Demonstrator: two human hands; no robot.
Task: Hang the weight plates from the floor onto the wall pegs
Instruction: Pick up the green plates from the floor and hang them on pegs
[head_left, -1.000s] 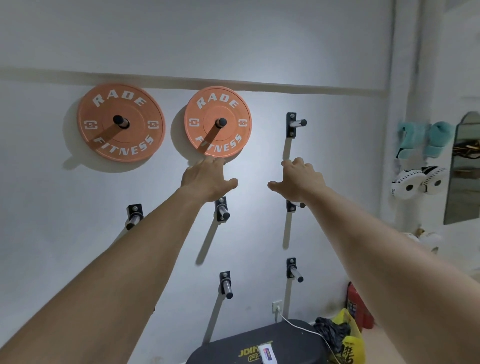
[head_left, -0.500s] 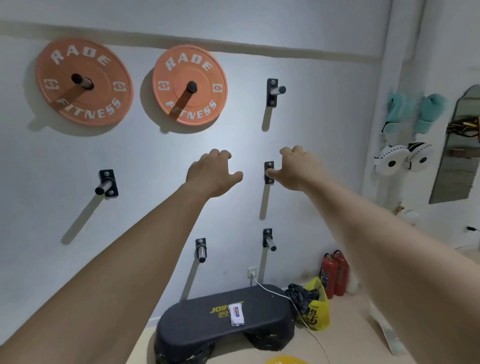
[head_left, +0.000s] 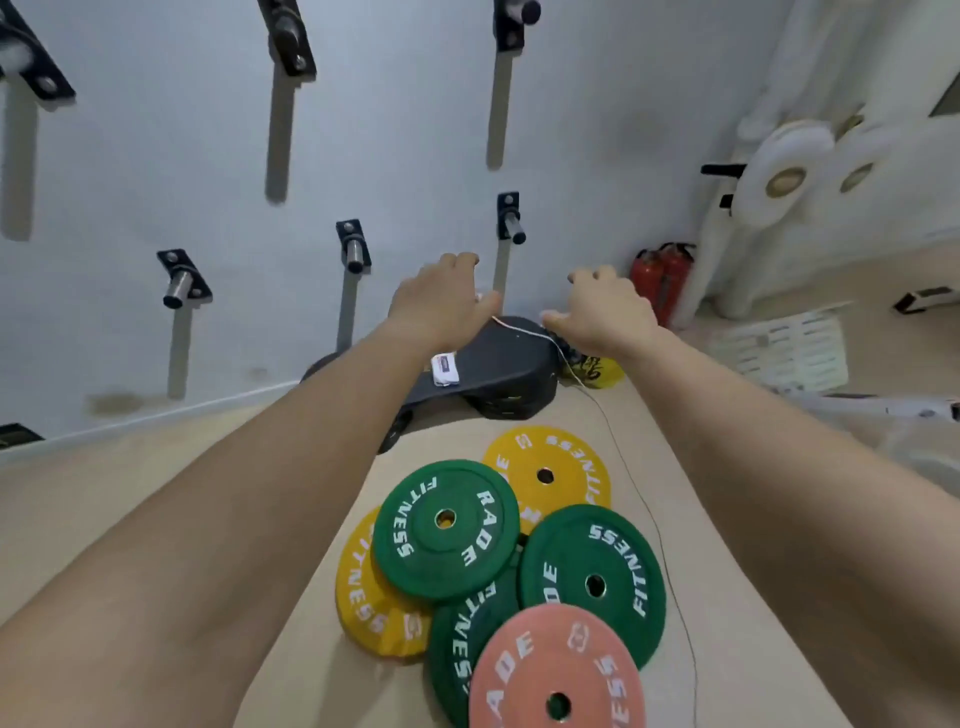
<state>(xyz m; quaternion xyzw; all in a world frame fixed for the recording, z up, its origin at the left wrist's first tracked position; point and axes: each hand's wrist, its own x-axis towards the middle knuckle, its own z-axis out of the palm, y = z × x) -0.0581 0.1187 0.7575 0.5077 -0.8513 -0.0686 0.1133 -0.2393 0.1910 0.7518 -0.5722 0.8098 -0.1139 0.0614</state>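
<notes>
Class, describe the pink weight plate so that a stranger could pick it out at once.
Start at the pile of weight plates on the floor. The pink plate lies at the pile's near end, atop a green plate. It is the only pink one; its neighbours are green or yellow.

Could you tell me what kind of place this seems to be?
Most likely a small gym or training room: coloured weight plates lie piled on the floor, steel wall pegs wait for them, and a black aerobic step sits by the wall.
</notes>
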